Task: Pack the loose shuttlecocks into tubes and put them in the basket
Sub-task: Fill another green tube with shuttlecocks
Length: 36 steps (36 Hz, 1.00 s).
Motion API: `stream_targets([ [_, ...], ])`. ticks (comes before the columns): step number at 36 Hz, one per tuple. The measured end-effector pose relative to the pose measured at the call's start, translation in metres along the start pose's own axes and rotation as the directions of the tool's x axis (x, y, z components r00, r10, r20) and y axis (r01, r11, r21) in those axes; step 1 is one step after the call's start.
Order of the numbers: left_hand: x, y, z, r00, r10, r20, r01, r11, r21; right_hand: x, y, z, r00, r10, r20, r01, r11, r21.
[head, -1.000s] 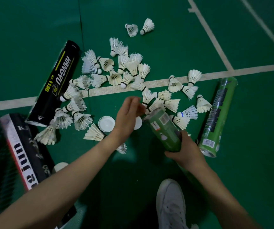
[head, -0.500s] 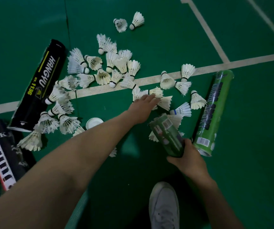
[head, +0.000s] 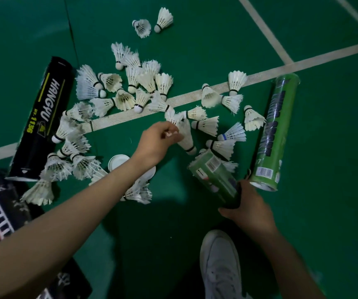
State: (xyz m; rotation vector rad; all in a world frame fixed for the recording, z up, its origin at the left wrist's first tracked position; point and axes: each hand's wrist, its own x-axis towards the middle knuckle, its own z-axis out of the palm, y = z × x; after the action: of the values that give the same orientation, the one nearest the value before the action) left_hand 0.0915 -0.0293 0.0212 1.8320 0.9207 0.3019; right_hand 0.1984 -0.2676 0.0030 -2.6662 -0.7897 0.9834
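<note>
Currently: loading step, one tube being filled.

Left hand (head: 158, 141): fingers curled, pinching a shuttlecock (head: 185, 137) by its feather skirt, lifted just above the floor. The cork end points down and right. It looks long for a single one, possibly two nested; cannot tell.

Right hand (head: 249, 209): wrapped round the lower end of the held green tube (head: 213, 176). The tube is tilted, with its open mouth up and to the left, near the cork but apart from it.

Loose shuttlecocks (head: 143, 83) lie scattered over the court floor (head: 217, 29) and across the white line, most of them between the black tube (head: 42, 117) on the left and a second green tube (head: 275, 130) lying on the right. A white cap (head: 118, 161) lies just beside the left forearm. I cannot make out the basket.

Judgement: early in the task, with many shuttlecocks unpacked and no tube seen capped.

Next move calls for:
- lining the cork up with the tube mouth and sliding it in cork-first;
- keeping the tube steady and tilted;
- a light pinch, since the feathers crush easily.
</note>
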Motion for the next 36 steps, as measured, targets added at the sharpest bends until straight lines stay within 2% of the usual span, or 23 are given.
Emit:
stream_targets([
  [2,-0.01,-0.001,0.0,0.996,-0.056,0.074,0.065,0.991,-0.118,-0.001,-0.001,0.0,1.0,-0.017,-0.019,0.016,1.0,-0.012],
  [8,-0.032,-0.008,0.017,0.983,-0.094,0.155,0.135,0.951,-0.279,-0.004,-0.002,-0.001,0.997,-0.059,-0.058,0.057,0.998,-0.029],
  [16,-0.042,-0.011,0.039,0.939,-0.111,0.326,0.191,0.955,-0.226,-0.006,-0.001,0.0,0.996,-0.059,-0.067,0.057,0.998,-0.032],
  [19,-0.036,-0.01,0.043,0.942,-0.109,0.318,0.202,0.939,-0.277,-0.005,0.003,-0.001,0.997,-0.028,-0.069,0.027,0.999,-0.018],
  [21,-0.029,-0.014,0.048,0.95,-0.157,0.268,0.237,0.924,-0.301,-0.004,0.005,-0.003,0.996,-0.001,-0.085,0.001,1.0,-0.002],
  [22,-0.024,-0.019,0.051,0.952,-0.187,0.244,0.251,0.931,-0.264,-0.003,0.007,-0.004,0.995,0.012,-0.095,-0.012,1.0,0.006],
  [24,-0.015,-0.03,0.058,0.958,-0.191,0.216,0.208,0.976,-0.058,0.0,0.009,-0.005,0.993,0.035,-0.112,-0.033,0.999,0.024],
  [27,-0.007,-0.043,0.068,0.949,-0.05,0.31,-0.019,0.976,0.216,0.002,0.012,-0.008,0.991,0.056,-0.117,-0.049,0.996,0.068],
  [29,-0.004,-0.05,0.076,0.923,0.0,0.386,-0.127,0.945,0.302,0.004,0.013,-0.01,0.99,0.068,-0.12,-0.058,0.995,0.081],
  [32,-0.003,-0.056,0.086,0.909,-0.003,0.417,-0.203,0.87,0.448,0.005,0.014,-0.01,0.99,0.076,-0.117,-0.066,0.994,0.09],
  [36,-0.002,-0.055,0.086,0.956,0.013,0.292,-0.148,0.884,0.444,0.004,0.013,-0.006,0.993,0.062,-0.102,-0.056,0.996,0.065],
])
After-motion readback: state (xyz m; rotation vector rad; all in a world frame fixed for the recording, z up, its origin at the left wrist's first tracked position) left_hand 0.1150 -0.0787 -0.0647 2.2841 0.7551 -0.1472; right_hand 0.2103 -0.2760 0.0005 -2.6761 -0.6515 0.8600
